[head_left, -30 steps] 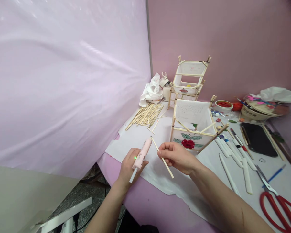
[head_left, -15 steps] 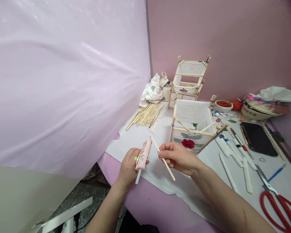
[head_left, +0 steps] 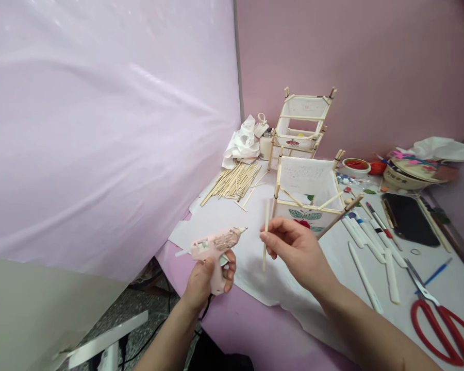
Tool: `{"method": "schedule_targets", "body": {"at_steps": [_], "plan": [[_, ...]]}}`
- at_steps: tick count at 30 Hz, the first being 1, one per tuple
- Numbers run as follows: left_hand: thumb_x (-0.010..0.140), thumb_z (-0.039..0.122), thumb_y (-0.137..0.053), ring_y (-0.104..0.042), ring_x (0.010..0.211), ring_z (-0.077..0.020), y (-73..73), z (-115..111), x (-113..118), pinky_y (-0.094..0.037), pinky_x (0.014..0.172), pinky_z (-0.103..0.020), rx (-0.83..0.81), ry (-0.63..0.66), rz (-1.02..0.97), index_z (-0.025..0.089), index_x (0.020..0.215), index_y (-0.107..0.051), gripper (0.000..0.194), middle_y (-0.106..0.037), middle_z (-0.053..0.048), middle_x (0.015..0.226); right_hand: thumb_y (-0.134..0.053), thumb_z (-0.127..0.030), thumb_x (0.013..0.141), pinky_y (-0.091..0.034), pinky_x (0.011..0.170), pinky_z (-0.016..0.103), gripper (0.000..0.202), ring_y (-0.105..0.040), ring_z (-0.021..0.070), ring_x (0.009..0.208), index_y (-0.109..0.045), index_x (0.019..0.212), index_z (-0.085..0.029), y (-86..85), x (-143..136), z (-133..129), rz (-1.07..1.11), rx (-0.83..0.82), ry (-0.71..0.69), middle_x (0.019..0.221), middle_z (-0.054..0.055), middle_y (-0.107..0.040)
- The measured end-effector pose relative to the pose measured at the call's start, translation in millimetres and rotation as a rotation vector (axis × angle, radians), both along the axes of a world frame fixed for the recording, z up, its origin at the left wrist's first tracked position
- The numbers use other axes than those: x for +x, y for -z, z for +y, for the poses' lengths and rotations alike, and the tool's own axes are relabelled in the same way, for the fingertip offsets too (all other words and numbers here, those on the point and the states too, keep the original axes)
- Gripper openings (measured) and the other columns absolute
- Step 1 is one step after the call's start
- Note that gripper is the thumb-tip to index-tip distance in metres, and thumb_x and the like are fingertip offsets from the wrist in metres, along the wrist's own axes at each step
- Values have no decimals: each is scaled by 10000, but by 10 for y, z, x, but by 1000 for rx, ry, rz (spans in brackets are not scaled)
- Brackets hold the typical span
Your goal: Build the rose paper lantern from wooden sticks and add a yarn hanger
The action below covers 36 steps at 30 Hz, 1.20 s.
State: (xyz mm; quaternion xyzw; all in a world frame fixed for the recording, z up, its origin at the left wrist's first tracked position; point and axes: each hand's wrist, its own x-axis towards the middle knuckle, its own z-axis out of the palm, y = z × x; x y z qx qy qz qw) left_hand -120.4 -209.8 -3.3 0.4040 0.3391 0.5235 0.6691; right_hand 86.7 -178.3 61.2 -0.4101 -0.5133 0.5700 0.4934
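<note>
My left hand (head_left: 209, 275) is wrapped round the handle of a pale pink hot glue gun (head_left: 216, 245). Its nozzle points right and a glue stick (head_left: 183, 253) pokes out of its back. Between thumb and fingers, my right hand (head_left: 290, 245) pinches a thin wooden stick (head_left: 266, 221), held nearly upright and slightly blurred. The nozzle and the stick are apart. Just beyond my right hand stands a square lantern-like frame (head_left: 309, 208) of sticks with white panels, a green butterfly and a red flower on its front, the flower partly hidden by my hand.
A pile of wooden sticks (head_left: 232, 181) lies behind the glue gun. A second stick frame (head_left: 303, 118) stands at the back. On the right are white markers (head_left: 365, 278), red-handled scissors (head_left: 436, 322), a black phone (head_left: 412, 220) and a bowl (head_left: 404, 178) holding odds and ends.
The glue gun has turned from pointing away to pointing right, showing its side. My right hand has moved slightly right, and its stick has swung from slanted to nearly upright.
</note>
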Motion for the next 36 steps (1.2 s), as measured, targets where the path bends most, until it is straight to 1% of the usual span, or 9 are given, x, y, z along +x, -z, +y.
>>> {"method": "schedule_targets", "body": {"at_steps": [4, 6, 9, 11, 16, 22, 26, 32, 36], "plan": [[766, 646, -563, -448, 496, -81, -125, -74, 45, -351, 363, -186, -1, 157, -63, 124, 874, -623, 537, -511, -42, 728, -667, -348, 804, -481, 543, 262, 169, -552, 111, 567, -583, 830, -204, -87, 64, -74, 126, 119, 206, 721, 2, -596], [763, 647, -567, -440, 470, -70, -179, -86, 70, -352, 363, -188, -2, 193, -64, 130, 862, -621, 529, -508, -34, 721, -656, -349, 814, -502, 564, 273, 164, -567, 113, 586, -574, 842, -210, -93, 96, -47, 179, 127, 259, 761, 6, -606], [769, 633, -572, -440, 460, -67, -238, -94, 106, -349, 365, -187, -3, 213, -58, 125, 835, -619, 514, -501, -28, 697, -649, -365, 818, -524, 592, 287, 177, -578, 116, 605, -557, 828, -213, -88, 135, 14, 204, 98, 271, 767, 4, -609], [769, 626, -577, -454, 471, -76, -252, -100, 121, -359, 366, -190, 0, 212, -58, 124, 846, -622, 510, -502, -29, 701, -655, -367, 812, -533, 606, 291, 188, -583, 115, 608, -553, 820, -210, -88, 149, 33, 213, 97, 274, 767, 5, -611], [778, 596, -587, -482, 517, -92, -216, -116, 125, -397, 377, -197, -11, 158, -48, 132, 934, -616, 490, -518, -40, 773, -672, -339, 802, -544, 612, 304, 171, -600, 124, 614, -571, 835, -205, -99, 145, 3, 218, 152, 324, 766, 7, -605], [778, 602, -582, -481, 514, -94, -226, -123, 132, -397, 383, -201, -19, 156, -1, 114, 898, -621, 504, -503, -36, 737, -667, -330, 806, -548, 613, 315, 153, -612, 132, 620, -578, 834, -210, -91, 129, -7, 194, 172, 346, 761, 5, -610], [767, 607, -591, -484, 506, -93, -235, -120, 140, -390, 382, -207, -23, 142, 1, 115, 885, -617, 507, -506, -34, 748, -667, -330, 804, -553, 609, 314, 154, -614, 133, 622, -580, 832, -207, -85, 124, 0, 192, 179, 344, 763, 6, -613], [805, 577, -569, -498, 459, -74, -211, -103, 129, -385, 408, -201, 16, 175, -2, 135, 909, -612, 456, -509, -11, 739, -670, -323, 804, -556, 615, 319, 148, -621, 134, 620, -586, 838, -206, -79, 123, -1, 190, 192, 350, 769, 6, -622], [825, 566, -550, -496, 451, -73, -195, -100, 121, -386, 409, -203, 32, 172, -8, 153, 1007, -595, 453, -519, -10, 756, -672, -310, 804, -555, 611, 319, 138, -624, 136, 618, -592, 835, -202, -86, 123, -5, 207, 195, 347, 765, 10, -623]]}}
